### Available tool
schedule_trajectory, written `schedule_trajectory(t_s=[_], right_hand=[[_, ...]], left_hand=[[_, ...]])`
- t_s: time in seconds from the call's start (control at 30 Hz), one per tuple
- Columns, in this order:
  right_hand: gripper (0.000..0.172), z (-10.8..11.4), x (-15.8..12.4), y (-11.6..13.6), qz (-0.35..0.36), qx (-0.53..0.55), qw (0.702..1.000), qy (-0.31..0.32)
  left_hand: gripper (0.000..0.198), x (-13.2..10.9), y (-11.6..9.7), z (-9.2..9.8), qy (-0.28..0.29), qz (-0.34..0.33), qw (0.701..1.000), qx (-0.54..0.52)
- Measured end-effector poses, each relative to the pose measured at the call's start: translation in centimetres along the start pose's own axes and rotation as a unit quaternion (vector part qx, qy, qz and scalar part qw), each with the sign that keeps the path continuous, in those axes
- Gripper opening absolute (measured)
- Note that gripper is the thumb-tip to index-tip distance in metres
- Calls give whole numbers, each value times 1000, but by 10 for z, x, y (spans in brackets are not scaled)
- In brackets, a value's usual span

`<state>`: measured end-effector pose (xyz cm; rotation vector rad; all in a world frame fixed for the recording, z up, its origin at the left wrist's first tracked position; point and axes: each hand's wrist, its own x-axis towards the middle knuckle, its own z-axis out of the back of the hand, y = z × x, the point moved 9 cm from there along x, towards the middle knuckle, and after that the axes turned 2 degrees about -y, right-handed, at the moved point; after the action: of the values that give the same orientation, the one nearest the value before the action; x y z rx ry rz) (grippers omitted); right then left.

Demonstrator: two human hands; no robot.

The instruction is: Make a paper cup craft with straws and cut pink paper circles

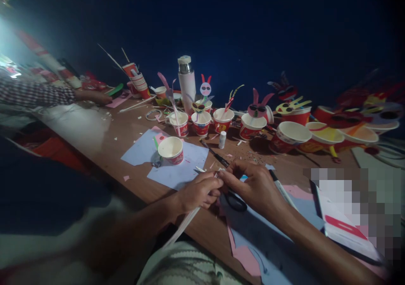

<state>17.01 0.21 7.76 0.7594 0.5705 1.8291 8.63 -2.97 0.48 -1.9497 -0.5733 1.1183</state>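
My left hand (201, 191) is closed around a long thin white strip (183, 228), which trails down toward my lap. Thumb and fingers of my right hand (255, 181) pinch at the strip's upper end, tip to tip with the left; the exact contact is partly hidden. Beneath both hands lies a pair of scissors (236, 202) with black handles, its blades mostly covered. Just beyond, a red and white paper cup (171, 151) stands on light blue paper (136, 152). A dark pen (218, 155) and a small white bottle (222, 140) are close to my right hand.
Several decorated paper cups (202, 125) line the back, near a white thermos (187, 87). Blue and pink sheets (249, 234), a marker (281, 188) and a notebook (341, 226) lie at right. Another person's arm (91, 96) reaches in at left. Paper scraps dot the table (95, 129).
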Motion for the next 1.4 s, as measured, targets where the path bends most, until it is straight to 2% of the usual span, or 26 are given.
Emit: schedule_trajectory(t_s=[0.13, 0.33, 0.5, 0.67, 1.1, 1.4], right_hand=[[28, 0, 0, 0, -7, -7, 1000, 1], [23, -3, 0, -5, -40, 32, 999, 12], [23, -10, 1, 2, 0, 135, 988, 77], [11, -7, 1, 6, 24, 156, 983, 97], [15, -7, 3, 4, 22, 184, 978, 97], [14, -7, -2, 7, 49, 227, 966, 113]], left_hand=[[21, 2, 4, 5, -19, 6, 1000, -15], [20, 0, -1, 5, -10, -19, 1000, 9], [25, -4, -5, 6, 4, -5, 1000, -13], [26, -8, -6, 9, 11, 28, 997, -70], [29, -15, -3, -9, 152, 96, 973, -146], [33, -35, 1, -33, 279, 163, 923, -210]])
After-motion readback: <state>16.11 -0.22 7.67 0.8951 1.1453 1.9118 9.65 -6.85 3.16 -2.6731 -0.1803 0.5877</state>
